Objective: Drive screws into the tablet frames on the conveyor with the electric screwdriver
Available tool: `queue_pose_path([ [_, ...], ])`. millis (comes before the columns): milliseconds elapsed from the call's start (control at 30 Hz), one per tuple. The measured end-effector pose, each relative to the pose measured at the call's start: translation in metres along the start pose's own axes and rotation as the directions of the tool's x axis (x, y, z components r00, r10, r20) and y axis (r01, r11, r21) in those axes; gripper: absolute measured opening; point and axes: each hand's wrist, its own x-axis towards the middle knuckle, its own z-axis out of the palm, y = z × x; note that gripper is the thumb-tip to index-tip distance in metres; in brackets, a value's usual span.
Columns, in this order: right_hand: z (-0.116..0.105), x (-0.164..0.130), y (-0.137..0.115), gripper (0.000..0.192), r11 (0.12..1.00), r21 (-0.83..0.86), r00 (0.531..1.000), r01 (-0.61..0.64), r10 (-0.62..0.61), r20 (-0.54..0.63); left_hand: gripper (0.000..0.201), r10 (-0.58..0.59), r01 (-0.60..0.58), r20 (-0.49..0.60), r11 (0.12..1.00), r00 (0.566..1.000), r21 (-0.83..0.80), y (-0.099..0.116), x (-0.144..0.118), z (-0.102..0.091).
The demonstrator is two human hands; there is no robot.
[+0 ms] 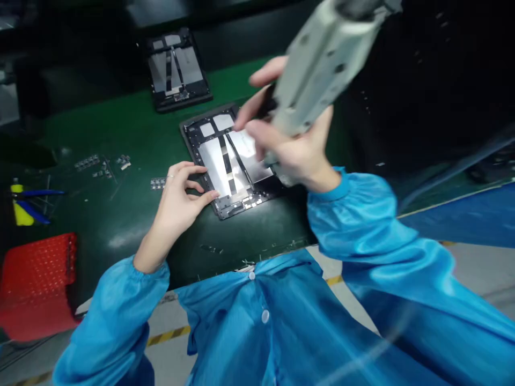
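Note:
A tablet point(241, 161) with its inside exposed lies on the green mat, showing silver panels, dark ribbon cables and a board along its near edge. At its left edge, my left hand point(179, 193) touches with thumb and fingertips, the fingers curved and spread. My right hand point(295, 145) is around a pale power tool point(322, 64), which looks like an electric screwdriver and is blurred. That tool slants over the tablet's right side. Its working tip is hidden, as is part of the tablet's right edge.
Another opened tablet point(177, 69) lies farther back. Small metal parts point(102, 166) are scattered on the mat at left, near yellow-and-blue cutters point(30, 203). A red perforated bin point(38, 284) stands at the table's left edge. A hose point(462, 171) runs at right.

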Motion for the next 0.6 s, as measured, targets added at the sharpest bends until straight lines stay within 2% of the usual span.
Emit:
queue_pose_path([
  [100,-0.058,0.003,0.028,0.07,0.997,0.047,0.991,0.058,-0.051,-0.126,0.063,0.005,-0.01,0.08,0.998,0.997,0.063,0.007,0.008,-0.005],
  [200,-0.086,0.005,0.051,0.053,0.986,0.074,0.964,0.148,-0.127,-0.234,0.071,0.001,-0.016,0.143,0.994,0.99,0.109,0.011,0.016,-0.011],
  [267,-0.088,0.004,0.058,0.046,0.972,0.106,0.948,0.208,-0.174,-0.266,0.076,-0.024,0.004,0.157,0.992,0.987,0.13,0.011,0.019,-0.013],
  [400,-0.077,0.003,0.063,0.037,0.955,0.169,0.941,0.244,-0.191,-0.281,0.081,-0.066,0.053,0.117,0.993,0.991,0.109,0.012,0.016,-0.013],
  [600,-0.073,0.004,0.068,0.039,0.938,0.197,0.926,0.285,-0.216,-0.31,0.077,-0.09,0.081,0.117,0.993,0.989,0.08,0.012,0.013,-0.013],
])
